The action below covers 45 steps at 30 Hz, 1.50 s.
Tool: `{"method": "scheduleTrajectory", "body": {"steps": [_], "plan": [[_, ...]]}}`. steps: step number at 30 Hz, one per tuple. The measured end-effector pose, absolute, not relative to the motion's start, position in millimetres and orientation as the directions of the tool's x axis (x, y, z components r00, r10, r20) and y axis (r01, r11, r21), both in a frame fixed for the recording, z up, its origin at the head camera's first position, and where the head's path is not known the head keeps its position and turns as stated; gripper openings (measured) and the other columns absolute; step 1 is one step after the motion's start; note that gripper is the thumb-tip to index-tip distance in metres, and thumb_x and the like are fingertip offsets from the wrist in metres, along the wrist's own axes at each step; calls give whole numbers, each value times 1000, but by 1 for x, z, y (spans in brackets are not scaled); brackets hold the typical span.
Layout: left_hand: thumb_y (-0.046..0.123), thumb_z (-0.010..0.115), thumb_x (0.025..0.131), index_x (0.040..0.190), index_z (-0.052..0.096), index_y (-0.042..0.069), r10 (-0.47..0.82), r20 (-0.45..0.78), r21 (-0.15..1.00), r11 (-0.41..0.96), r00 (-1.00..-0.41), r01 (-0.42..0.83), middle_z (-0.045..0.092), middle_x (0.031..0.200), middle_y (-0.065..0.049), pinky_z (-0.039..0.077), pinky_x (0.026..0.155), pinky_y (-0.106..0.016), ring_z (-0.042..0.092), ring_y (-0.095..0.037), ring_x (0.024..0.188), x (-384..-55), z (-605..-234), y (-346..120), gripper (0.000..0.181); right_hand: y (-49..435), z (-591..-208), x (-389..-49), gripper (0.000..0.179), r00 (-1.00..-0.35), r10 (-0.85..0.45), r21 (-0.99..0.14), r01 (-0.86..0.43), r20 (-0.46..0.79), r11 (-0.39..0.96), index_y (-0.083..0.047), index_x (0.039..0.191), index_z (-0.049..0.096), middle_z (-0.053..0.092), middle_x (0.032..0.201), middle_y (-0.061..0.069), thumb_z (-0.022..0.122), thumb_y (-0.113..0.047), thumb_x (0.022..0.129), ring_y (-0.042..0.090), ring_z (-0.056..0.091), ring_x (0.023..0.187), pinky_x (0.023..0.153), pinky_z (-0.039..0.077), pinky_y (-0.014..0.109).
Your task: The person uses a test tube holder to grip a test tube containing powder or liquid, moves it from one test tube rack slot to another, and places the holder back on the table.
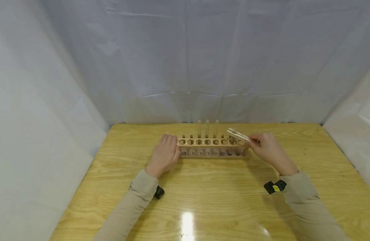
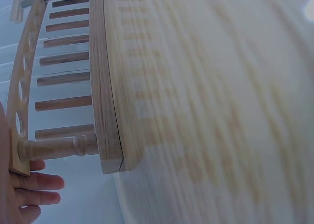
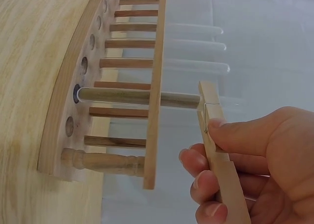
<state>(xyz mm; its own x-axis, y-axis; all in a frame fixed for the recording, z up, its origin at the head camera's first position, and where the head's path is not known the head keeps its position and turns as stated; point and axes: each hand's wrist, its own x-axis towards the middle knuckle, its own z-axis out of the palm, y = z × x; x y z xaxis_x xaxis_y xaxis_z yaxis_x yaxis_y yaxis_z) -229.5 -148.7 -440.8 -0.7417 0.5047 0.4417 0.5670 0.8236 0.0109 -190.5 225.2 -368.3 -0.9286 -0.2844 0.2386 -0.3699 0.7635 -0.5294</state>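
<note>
A wooden test tube rack (image 1: 203, 145) stands near the table's back edge. At its left end, my left hand (image 1: 165, 154) holds the top board, its fingers (image 2: 41, 181) reaching past the end post. In my right hand (image 1: 268, 150) is a wooden test tube clamp (image 3: 210, 130), pinched between thumb and fingers. The clamp's jaws are around the upper end of a test tube (image 3: 181, 100) with dark contents. That tube passes through a hole in the top board near the right end, its rounded bottom close to a socket in the base.
Three clear test tubes (image 1: 207, 127) stand upside down over pegs along the rack's back. Bare pegs (image 2: 64, 103) flank them. The wooden table (image 1: 221, 194) extends toward me, and pale sheeting (image 1: 209, 60) hangs behind and at both sides.
</note>
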Motion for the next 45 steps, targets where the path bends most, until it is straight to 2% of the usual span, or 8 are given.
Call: {"method": "scheduleTrajectory", "body": {"steps": [9,24,35,45], "plan": [[20,26,99,108,52,-5,503,477,13,816,-721,578,54,102,-24,32,114,-51,53,-43,108,-230,-442,-149,37,224,-359,-190,21,-929,-289,-528,-370,233,764,3,108,72,61,66,2,63,-12,97,15,38,44,41,32,28],[19,26,99,107,51,-5,503,477,10,816,-720,577,53,101,-23,32,114,-50,53,-43,108,-230,-441,-148,36,224,-342,-185,19,-900,-295,-485,-423,320,765,4,103,73,52,57,-1,64,-11,97,13,35,43,40,31,27],[20,25,100,112,52,-6,506,468,-2,821,-725,572,55,105,-24,32,114,-50,53,-43,109,-230,-442,-149,40,225,-331,-183,16,-870,-299,-453,-466,392,760,1,98,75,55,59,-1,65,-11,96,10,33,41,39,29,25],[19,26,100,110,53,-6,507,493,-1,813,-707,583,55,102,-24,33,113,-51,54,-43,107,-231,-444,-149,38,225,-319,-182,21,-860,-300,-430,-475,414,768,4,104,74,57,59,-1,66,-14,96,8,33,40,39,30,26]]}}
